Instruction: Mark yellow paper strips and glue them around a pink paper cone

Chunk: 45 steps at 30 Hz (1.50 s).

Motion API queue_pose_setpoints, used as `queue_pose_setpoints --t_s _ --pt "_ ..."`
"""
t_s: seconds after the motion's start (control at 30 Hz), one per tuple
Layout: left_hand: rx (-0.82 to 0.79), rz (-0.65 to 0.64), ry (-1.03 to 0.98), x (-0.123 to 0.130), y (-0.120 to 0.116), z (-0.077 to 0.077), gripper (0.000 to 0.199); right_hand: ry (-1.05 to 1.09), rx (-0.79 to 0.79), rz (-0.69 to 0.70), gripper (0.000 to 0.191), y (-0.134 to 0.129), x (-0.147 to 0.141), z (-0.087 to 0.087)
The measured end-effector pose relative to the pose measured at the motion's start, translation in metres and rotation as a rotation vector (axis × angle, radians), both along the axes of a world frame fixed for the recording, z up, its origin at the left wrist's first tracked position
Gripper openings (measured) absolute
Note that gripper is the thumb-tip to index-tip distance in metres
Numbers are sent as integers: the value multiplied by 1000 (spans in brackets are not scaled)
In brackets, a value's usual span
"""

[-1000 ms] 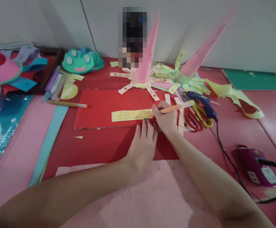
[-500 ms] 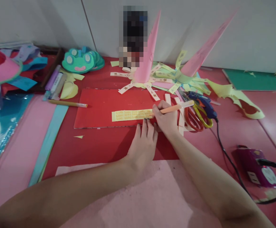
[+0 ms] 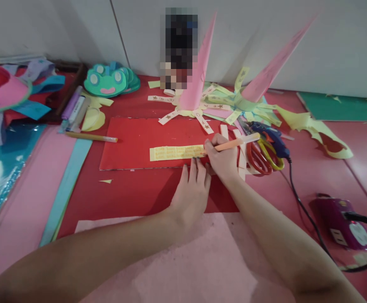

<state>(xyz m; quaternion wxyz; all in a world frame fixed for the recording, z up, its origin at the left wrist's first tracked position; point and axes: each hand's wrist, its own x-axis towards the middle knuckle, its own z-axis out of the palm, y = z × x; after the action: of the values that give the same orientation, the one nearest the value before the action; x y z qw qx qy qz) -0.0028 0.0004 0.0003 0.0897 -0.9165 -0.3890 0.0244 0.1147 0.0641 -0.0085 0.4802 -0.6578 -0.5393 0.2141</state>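
Observation:
A pale yellow paper strip point(image 3: 177, 153) with rows of orange marks lies on a bright red board point(image 3: 128, 143). My left hand point(image 3: 192, 187) rests flat with its fingers spread, the fingertips at the strip's lower right edge. In my right hand point(image 3: 223, 158) is an orange pen point(image 3: 230, 144), gripped near its tip at the strip's right end. The pen's barrel points up to the right. Just right of that hand are white paper strips point(image 3: 241, 158) and scissors with red handles point(image 3: 256, 159), beside yellow handles point(image 3: 272, 155).
Two pink paper cones point(image 3: 199, 67) stand behind the board. A blue glue gun point(image 3: 273, 136) has a cable running to a purple power socket point(image 3: 344, 223). Green frog cutouts point(image 3: 107, 82), markers point(image 3: 73, 107) and a brown pen point(image 3: 91, 136) lie left.
The whole view has shifted slightly, moving things a little to the right. Both hands keep nearly the same pose, the pen still in my right hand at the strip's right end.

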Motion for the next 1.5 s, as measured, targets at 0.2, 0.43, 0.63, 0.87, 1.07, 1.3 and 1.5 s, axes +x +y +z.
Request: queue_pose_setpoints --t_s 0.2,0.43,0.63,0.87,1.07,1.3,1.5 --pt "-11 -1 0 0 0 0 47 39 -3 14 33 0 0 0" --pt "2 4 13 1 2 -1 47 22 -15 10 33 0 0 0" --pt "7 -2 25 1 1 0 48 -14 -8 -6 32 0 0 0" --pt "2 -3 23 1 1 1 46 107 18 -48 31 -2 -1 2" --pt "44 5 -6 1 1 -2 47 321 18 -31 34 -2 -1 2" --pt "13 -4 24 1 1 0 48 111 -33 -21 41 -1 -2 4" --pt "9 0 5 0 1 0 48 64 -53 -49 35 0 0 2"
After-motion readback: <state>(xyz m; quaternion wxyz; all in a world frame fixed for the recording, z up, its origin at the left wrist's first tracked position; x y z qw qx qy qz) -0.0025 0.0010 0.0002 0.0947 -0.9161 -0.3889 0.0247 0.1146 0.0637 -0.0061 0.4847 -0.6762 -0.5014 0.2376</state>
